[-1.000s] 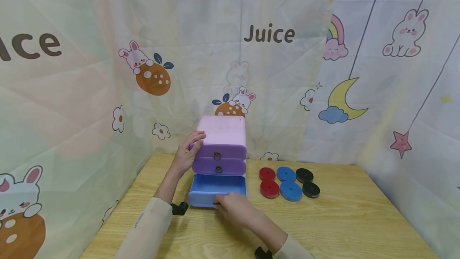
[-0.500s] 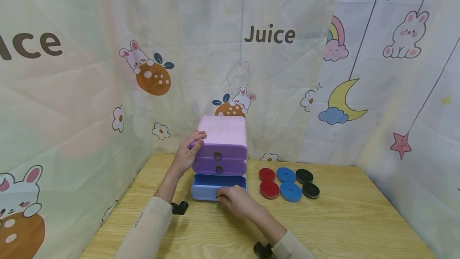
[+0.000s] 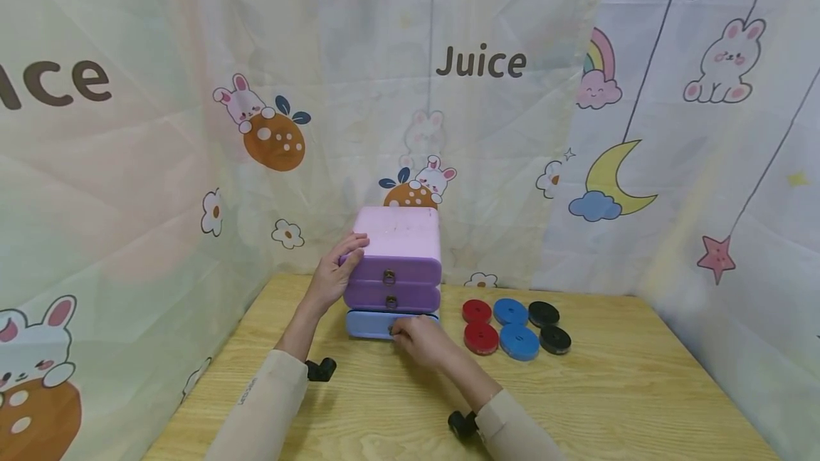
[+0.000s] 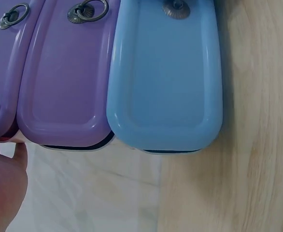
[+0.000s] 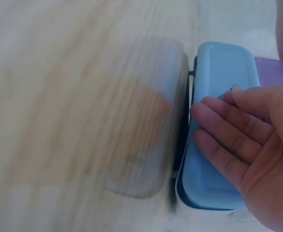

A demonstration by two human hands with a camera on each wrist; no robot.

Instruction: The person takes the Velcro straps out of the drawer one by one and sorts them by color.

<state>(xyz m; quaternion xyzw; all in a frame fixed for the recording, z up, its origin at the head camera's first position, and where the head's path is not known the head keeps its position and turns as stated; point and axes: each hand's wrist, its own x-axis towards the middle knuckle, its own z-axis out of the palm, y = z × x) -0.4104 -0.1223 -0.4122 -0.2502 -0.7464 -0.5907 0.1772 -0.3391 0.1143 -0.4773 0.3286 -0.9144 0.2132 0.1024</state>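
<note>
A small drawer cabinet with a pink top (image 3: 397,230) stands against the back cloth. Two purple drawers, the upper drawer (image 3: 410,269) and the middle drawer (image 3: 418,299), sit above a light blue drawer (image 3: 368,324), each with a metal ring pull. My left hand (image 3: 331,274) rests against the cabinet's upper left edge, fingers on the pink top, thumb near the front. Between thumb and index finger, my right hand (image 3: 423,340) pinches the blue drawer's ring pull (image 5: 226,95); its other fingers lie in front of the drawer face. A narrow dark gap shows along the blue drawer's edge.
Right of the cabinet lie several flat round discs in two rows: red discs (image 3: 480,338), blue discs (image 3: 519,341) and black discs (image 3: 554,339). They lie on the wooden table (image 3: 608,397). A printed cloth (image 3: 487,162) surrounds the table at the back and sides.
My right hand has pushed the blue drawer back into the cabinet, from well pulled out to nearly flush. My left hand has stayed at the cabinet's upper left edge.
</note>
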